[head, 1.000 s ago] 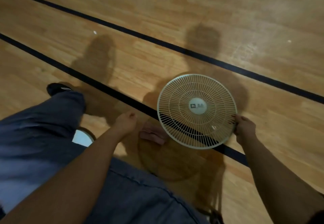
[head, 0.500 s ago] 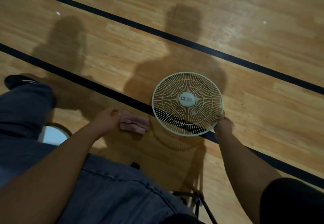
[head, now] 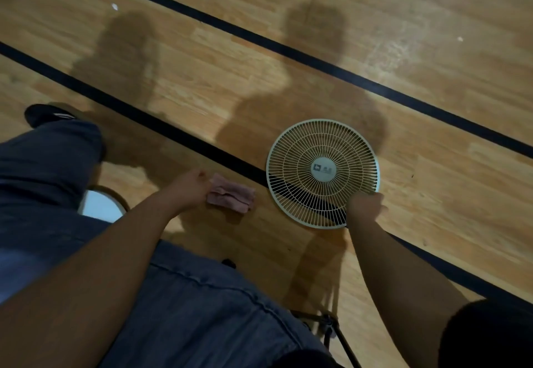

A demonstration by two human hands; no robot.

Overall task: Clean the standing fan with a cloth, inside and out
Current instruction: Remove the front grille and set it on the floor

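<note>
**Two hands down at floor level, one on the cloth and one on the fan grille**

Two bare arms reach down from a seated person toward a wooden floor (head: 288,85) marked with black lines. The left hand (head: 191,187) lies at the left edge of a folded pink cloth (head: 230,197), touching it; its fingers look curled at that edge, but whether they actually pinch the fabric cannot be told. The cloth lies flat on the boards, just left of the fan grille (head: 322,173) and apart from it.

The round cream grille, detached from any fan body, lies across one of the black floor lines (head: 161,125), its central hub badge facing up. The right hand (head: 366,204) is at the grille's lower right rim, fingers bent over the edge and gripping it. Whether the grille rests fully flat or is tipped slightly at that rim is not clear.

Blue jeans (head: 178,304) cover both legs in the foreground, and a dark shoe (head: 47,115) is planted at the left. A pale round object (head: 101,204) shows beneath the left thigh. Thin dark tripod legs (head: 334,330) stand at the bottom edge, between the knees and the right arm. Shadows fall across the boards above the hands.
</note>
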